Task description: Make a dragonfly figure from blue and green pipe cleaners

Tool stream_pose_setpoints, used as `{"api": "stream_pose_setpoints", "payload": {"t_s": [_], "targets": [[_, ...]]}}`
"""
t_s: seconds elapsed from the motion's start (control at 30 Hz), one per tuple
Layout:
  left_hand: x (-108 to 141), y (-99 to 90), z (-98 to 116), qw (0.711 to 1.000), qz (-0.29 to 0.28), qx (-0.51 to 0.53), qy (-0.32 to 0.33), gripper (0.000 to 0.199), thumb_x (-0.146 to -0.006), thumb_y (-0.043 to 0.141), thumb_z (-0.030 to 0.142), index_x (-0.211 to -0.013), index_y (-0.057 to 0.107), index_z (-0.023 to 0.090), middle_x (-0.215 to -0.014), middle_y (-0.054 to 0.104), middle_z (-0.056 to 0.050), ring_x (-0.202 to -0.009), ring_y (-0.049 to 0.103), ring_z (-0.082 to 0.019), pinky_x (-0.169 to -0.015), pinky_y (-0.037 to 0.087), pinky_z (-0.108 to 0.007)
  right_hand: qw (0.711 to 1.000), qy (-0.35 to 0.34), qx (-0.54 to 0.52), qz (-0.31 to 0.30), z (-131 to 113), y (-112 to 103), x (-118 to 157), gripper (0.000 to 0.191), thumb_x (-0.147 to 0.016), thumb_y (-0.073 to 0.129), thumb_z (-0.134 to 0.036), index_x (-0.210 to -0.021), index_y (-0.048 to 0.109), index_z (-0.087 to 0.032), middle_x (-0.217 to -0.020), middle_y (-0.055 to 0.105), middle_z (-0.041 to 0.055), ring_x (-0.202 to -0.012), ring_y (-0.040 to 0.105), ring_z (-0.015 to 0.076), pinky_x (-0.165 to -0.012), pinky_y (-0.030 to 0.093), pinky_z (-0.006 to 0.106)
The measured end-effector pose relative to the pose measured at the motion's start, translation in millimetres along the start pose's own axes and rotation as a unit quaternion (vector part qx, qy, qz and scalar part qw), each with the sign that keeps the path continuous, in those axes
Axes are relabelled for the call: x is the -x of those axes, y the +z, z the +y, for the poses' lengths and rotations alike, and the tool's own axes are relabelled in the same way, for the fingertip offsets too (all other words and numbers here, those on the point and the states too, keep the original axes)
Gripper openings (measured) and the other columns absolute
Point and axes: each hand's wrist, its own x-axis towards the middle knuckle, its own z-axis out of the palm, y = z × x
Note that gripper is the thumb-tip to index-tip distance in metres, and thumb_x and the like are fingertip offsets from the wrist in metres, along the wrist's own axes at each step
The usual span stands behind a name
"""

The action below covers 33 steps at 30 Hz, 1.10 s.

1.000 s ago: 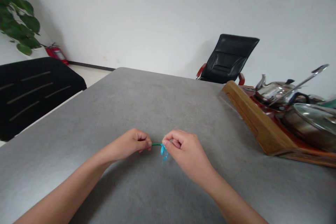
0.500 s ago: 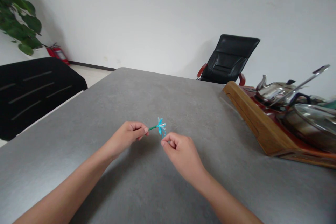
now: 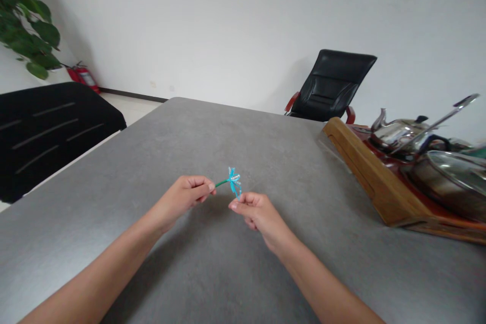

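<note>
Grey stone-look tabletop (image 3: 152, 152) stretches around you, with open room between your hands and the wooden tray (image 3: 379, 182) at right. Your left hand (image 3: 186, 196) pinches the green stem (image 3: 222, 183) of the blue pipe-cleaner flower (image 3: 234, 178); your right hand (image 3: 258, 215) touches its lowest petal, but you cannot tell whether it grips.

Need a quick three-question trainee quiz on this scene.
1. True or false: the left hand holds the green stem of the small turquoise flower.
2. Multiple choice: what sits on the wooden tray? A) a potted plant; B) a steel kettle and a lidded pot; C) a fire extinguisher.
3. Short answer: which hand is nearer the wooden tray, the left or the right hand?

Key: 1 true; 2 B; 3 right.
</note>
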Motion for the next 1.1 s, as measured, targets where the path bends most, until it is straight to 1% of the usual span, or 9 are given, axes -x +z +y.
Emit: {"api": "stream_pose_setpoints", "payload": {"t_s": [0.1,0.17,0.3,0.47,0.57,0.77,0.83,0.97,1.1], "targets": [[1,0.4,1,1.0,-0.011,0.011,0.005,0.025,-0.078,0.052,0.037,-0.072,0.059,0.014,-0.053,0.034,0.007,-0.046,0.023,-0.007,-0.044,0.016,-0.021,1.0,0.013,-0.02,-0.012,1,-1,0,0.024,-0.065,0.069,-0.037,-0.067,0.057,-0.016,-0.048,0.035,-0.0103,-0.037,0.02,0.0034,-0.039,0.01,0.023],[2,0.5,2,1.0,-0.015,0.007,0.001,0.026,-0.078,0.052,0.039,-0.072,0.059,0.014,-0.053,0.034,0.007,-0.045,0.023,-0.007,-0.044,0.015,-0.021,0.999,0.02,-0.027,-0.015,2,-3,-1,0.025,-0.063,0.07,-0.037,-0.069,0.058,-0.016,-0.047,0.032,-0.0112,-0.037,0.018,0.0033,-0.038,0.008,0.024],[3,0.6,4,0.999,-0.036,0.001,-0.007,0.028,-0.078,0.053,0.041,-0.073,0.059,0.014,-0.053,0.035,0.007,-0.045,0.022,-0.006,-0.043,0.014,-0.021,0.999,0.03,-0.032,-0.012,3,-6,-4,0.024,-0.061,0.07,-0.035,-0.069,0.058,-0.016,-0.046,0.031,-0.0114,-0.037,0.017,0.0032,-0.039,0.007,0.024],[4,0.7,3,0.995,-0.097,0.004,0.001,0.027,-0.078,0.054,0.04,-0.073,0.06,0.014,-0.052,0.037,0.007,-0.046,0.024,-0.007,-0.044,0.016,-0.021,0.999,0.021,-0.025,0.0,6,-11,-8,0.018,-0.061,0.066,-0.03,-0.07,0.059,-0.016,-0.049,0.037,-0.0098,-0.038,0.018,0.0038,-0.038,0.01,0.023],[4,1.1,2,0.99,-0.141,0.001,0.01,0.026,-0.079,0.053,0.037,-0.072,0.062,0.013,-0.05,0.037,0.007,-0.046,0.025,-0.007,-0.045,0.018,-0.021,1.0,0.014,-0.018,0.004,6,-14,-10,0.013,-0.062,0.063,-0.028,-0.065,0.058,-0.017,-0.045,0.035,-0.0099,-0.038,0.018,0.0045,-0.039,0.01,0.023],[6,0.3,2,0.977,-0.203,-0.062,0.026,0.025,-0.078,0.054,0.034,-0.071,0.065,0.013,-0.052,0.042,0.005,-0.05,0.031,-0.008,-0.049,0.022,-0.021,0.999,0.01,0.032,0.003,3,-15,-10,0.017,-0.064,0.065,-0.032,-0.07,0.065,-0.015,-0.047,0.044,-0.0066,-0.04,0.026,0.0054,-0.04,0.014,0.022],[5,-0.5,0,0.971,-0.225,-0.077,0.027,0.024,-0.078,0.053,0.033,-0.071,0.066,0.014,-0.052,0.043,0.005,-0.05,0.033,-0.008,-0.05,0.024,-0.021,0.999,0.001,0.046,0.003,1,-15,-9,0.018,-0.066,0.066,-0.034,-0.07,0.066,-0.016,-0.047,0.043,-0.007,-0.04,0.025,0.0055,-0.04,0.015,0.022],[3,-1.2,-7,0.961,-0.259,-0.09,0.031,0.021,-0.079,0.052,0.028,-0.072,0.067,0.015,-0.053,0.046,0.005,-0.051,0.037,-0.009,-0.051,0.027,-0.021,0.996,-0.041,0.074,-0.012,-1,-16,-7,0.018,-0.069,0.067,-0.035,-0.07,0.067,-0.017,-0.046,0.037,-0.0079,-0.043,0.026,0.0066,-0.043,0.018,0.022],[1,-0.8,-11,0.958,-0.264,-0.111,0.038,0.021,-0.08,0.05,0.025,-0.073,0.067,0.015,-0.054,0.047,0.005,-0.052,0.039,-0.009,-0.052,0.028,-0.021,0.99,-0.09,0.109,-0.019,-2,-18,-7,0.017,-0.07,0.066,-0.033,-0.069,0.068,-0.016,-0.051,0.042,-0.0057,-0.049,0.033,0.0084,-0.049,0.025,0.023]]}}
